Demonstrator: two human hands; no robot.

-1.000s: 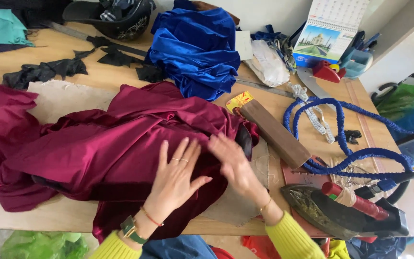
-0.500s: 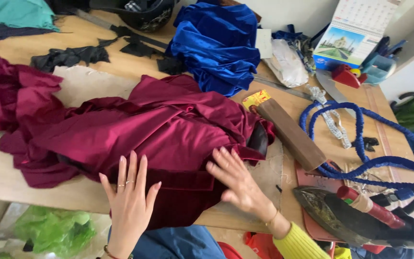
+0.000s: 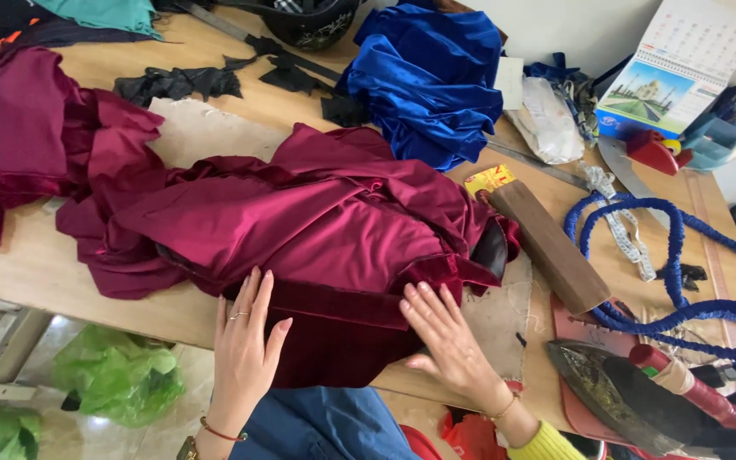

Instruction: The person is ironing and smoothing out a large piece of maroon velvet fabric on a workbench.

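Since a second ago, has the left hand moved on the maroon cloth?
Yes. The left hand slid off the middle of the maroon cloth toward the near table edge, and now rests flat on its velvet hem.

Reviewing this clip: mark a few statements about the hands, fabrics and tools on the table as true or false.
1. Both hands, left hand and right hand, lie flat on the dark red satin garment. True.
2. The blue velvet fabric heap lies under the right hand. False: it sits at the table's far side.
3. The brown wooden block lies beside the garment. True.
4. The old clothes iron is in the left hand. False: it rests untouched on the table.
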